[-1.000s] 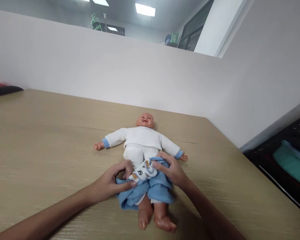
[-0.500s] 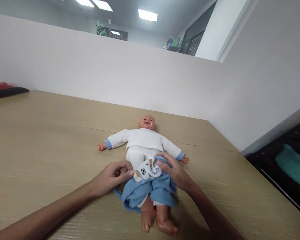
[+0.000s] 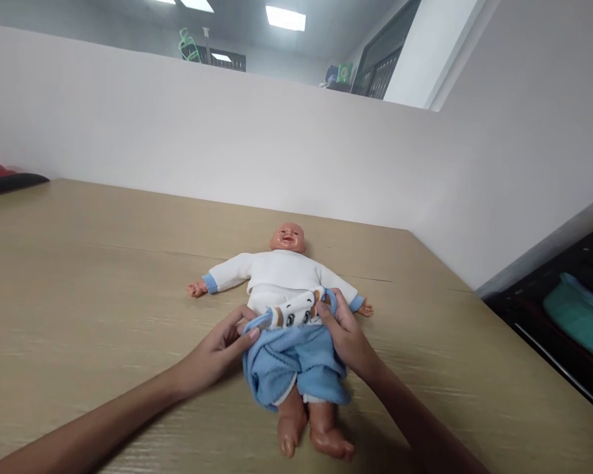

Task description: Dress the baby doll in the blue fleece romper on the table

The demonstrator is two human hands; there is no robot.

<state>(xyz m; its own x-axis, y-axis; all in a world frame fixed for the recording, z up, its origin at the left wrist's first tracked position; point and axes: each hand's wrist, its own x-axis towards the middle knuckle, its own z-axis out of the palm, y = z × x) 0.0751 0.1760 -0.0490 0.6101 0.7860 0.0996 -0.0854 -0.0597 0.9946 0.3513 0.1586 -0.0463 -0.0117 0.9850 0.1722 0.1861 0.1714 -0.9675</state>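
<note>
A baby doll (image 3: 282, 266) lies on its back on the table, head away from me, arms spread, in a white top with blue cuffs. Blue overalls (image 3: 321, 368) cover its legs up to the hips, and its bare feet stick out below. The white bib with an animal face (image 3: 296, 313) spans the doll's waist. My left hand (image 3: 232, 339) pinches the blue strap beside the bib's left edge. On the other side, my right hand (image 3: 346, 329) grips the blue strap loop at the bib's right edge, close to the doll's hand.
The wooden table (image 3: 103, 283) ends at a pale wall (image 3: 202, 138). A black rack (image 3: 534, 309) holding a teal item (image 3: 578, 316) stands beyond the right edge. At the far left lies a red and black object (image 3: 10, 181).
Both hands have moved up toward the doll's chest. The bib, folded and slanted before, is now raised and stretched across the waist, and the left strap is in my left hand.
</note>
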